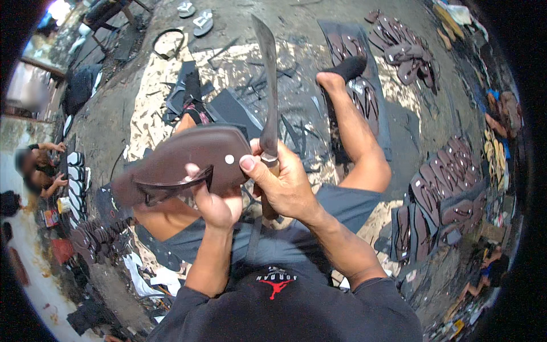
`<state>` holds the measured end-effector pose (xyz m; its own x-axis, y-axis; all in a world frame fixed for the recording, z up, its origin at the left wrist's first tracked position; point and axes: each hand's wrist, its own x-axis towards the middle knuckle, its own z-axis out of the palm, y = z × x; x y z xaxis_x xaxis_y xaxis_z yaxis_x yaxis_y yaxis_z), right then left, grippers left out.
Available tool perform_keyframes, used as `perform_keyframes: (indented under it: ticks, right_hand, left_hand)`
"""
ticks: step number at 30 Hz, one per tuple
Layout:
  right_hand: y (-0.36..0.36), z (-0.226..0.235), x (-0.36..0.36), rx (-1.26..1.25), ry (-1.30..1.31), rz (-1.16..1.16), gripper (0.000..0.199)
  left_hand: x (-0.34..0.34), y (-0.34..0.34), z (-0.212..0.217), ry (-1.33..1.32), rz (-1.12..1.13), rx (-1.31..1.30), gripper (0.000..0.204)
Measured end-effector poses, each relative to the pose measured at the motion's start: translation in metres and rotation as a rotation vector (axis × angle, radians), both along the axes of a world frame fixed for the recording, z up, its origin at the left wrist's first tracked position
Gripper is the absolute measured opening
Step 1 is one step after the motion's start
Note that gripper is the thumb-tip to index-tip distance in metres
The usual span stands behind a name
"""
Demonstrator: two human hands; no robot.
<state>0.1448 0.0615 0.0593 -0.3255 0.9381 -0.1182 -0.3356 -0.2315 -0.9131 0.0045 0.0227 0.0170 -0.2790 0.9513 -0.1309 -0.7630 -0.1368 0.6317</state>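
My left hand (218, 200) is closed on a dark brown sandal (196, 149), its fingers up by the dark strap (174, 186). The sandal is tilted over my left leg, and a round white spot shows near its right end. In my right hand (289, 185) is a long knife (269, 85), gripped by its light-coloured handle; the curved blade points up and away from me. My right thumb lies against the sandal's edge beside the white spot. The blade stands apart from the sandal's main surface.
Dark sheet offcuts (231, 108) lie on a pale mat between my legs. Rows of brown sandals (450, 174) sit to the right, with another pile (407, 54) at far right. White-topped footwear (75, 176) lines the left, near another person's hands (58, 147). Grey slippers (203, 23) lie at the back.
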Motion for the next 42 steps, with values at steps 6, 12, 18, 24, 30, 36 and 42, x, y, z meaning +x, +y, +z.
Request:
perform_keyframes:
  ticks: [6, 12, 18, 24, 30, 36, 42]
  right_hand:
    - [-0.032, -0.070, 0.028, 0.539, -0.734, -0.129, 0.029]
    - [-0.031, -0.089, 0.020, 0.486, -0.807, -0.127, 0.037]
    - [0.011, -0.053, -0.007, 0.513, -0.805, -0.173, 0.040]
    - [0.034, -0.044, 0.003, 0.595, -0.758, -0.035, 0.036]
    - [0.053, -0.050, 0.025, 0.271, -0.505, 0.311, 0.026]
    - [-0.056, -0.054, 0.068, 0.394, -0.804, 0.266, 0.029]
    - [-0.047, -0.067, 0.063, 0.482, -0.878, 0.332, 0.032]
  left_hand:
    - [-0.003, 0.013, -0.011, -0.196, -0.029, -0.032, 0.049]
    - [0.004, 0.001, -0.016, -0.101, 0.029, -0.182, 0.052]
    - [0.004, 0.003, -0.019, -0.050, 0.035, -0.110, 0.058]
    - [0.009, 0.005, -0.016, 0.048, 0.057, -0.106, 0.059]
    - [-0.011, -0.055, -0.038, 0.090, -0.120, -0.188, 0.060]
    - [-0.013, -0.058, -0.042, 0.021, -0.026, -0.276, 0.056]
    - [-0.014, -0.066, -0.045, 0.076, -0.090, -0.326, 0.059]
